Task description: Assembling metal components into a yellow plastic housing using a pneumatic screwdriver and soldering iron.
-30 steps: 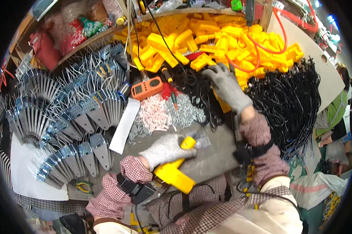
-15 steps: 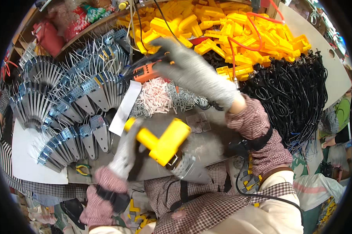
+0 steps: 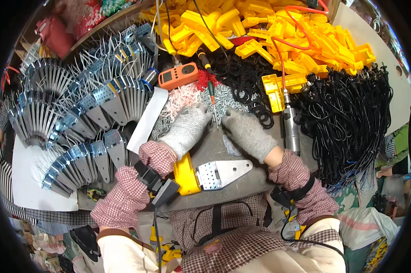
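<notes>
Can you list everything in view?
Plastic parts: many, yellow, mostly back
Cords: many, black, right
Metal plates: many, silver, left
Loops: many, black, beside screws
Screws: many, silver, centre
Plugs: many, pale pink, beside screws
Meter: one, orange, behind plugs
Strip: one, white, beside plugs
Metal tool: one, silver, beside cords
Hose: one, red, back right
Yellow case with plate: one, yellow and silver, front
Left grip: one, grey glove, by plugs
Right grip: one, grey glove, by screws
</notes>
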Motion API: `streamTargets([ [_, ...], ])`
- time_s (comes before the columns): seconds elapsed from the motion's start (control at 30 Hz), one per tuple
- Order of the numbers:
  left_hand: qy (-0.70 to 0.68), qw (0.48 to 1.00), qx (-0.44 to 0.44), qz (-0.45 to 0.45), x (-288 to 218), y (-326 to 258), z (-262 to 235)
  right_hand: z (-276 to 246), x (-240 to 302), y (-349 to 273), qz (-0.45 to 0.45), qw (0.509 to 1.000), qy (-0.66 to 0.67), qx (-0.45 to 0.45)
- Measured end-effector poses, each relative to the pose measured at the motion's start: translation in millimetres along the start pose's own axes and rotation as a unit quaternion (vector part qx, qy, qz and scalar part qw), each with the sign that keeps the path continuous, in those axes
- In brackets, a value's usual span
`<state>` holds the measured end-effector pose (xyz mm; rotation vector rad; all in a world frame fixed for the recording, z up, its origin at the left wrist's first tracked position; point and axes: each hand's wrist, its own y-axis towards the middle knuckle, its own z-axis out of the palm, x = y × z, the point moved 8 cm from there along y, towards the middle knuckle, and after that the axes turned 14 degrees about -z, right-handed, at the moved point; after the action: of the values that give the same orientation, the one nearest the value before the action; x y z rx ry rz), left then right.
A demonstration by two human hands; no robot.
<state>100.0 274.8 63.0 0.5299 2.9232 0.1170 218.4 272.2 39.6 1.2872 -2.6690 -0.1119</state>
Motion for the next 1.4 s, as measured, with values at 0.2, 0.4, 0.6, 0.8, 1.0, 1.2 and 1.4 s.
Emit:
streamTargets([
  [0.2,0.091,0.993,0.001,0.071,-18,16,1,5,-12,-6,0.014,0.999,-0.009,-0.03],
  [0.4,0.18,0.979,0.055,0.083,-26,-2,4,-25,-8,-10,-0.054,0.995,0.046,-0.068],
  [0.6,-0.037,0.986,0.16,0.013,-21,-13,15,-3,3,-1,0.03,0.999,-0.005,-0.014],
  [0.8,-0.22,0.962,0.153,-0.052,-5,-32,-13,17,19,9,0.018,0.996,-0.091,0.014],
  [1.0,-0.419,0.824,0.362,-0.123,-3,-75,-1,-20,22,1,-0.038,0.999,0.014,-0.012],
  [1.2,-0.254,0.899,0.353,-0.05,-13,-71,-7,-22,78,-62,0.005,0.84,0.534,-0.097],
  [1.4,-0.14,0.908,0.389,0.075,-24,-59,6,4,86,-76,-0.096,0.868,0.454,-0.177],
])
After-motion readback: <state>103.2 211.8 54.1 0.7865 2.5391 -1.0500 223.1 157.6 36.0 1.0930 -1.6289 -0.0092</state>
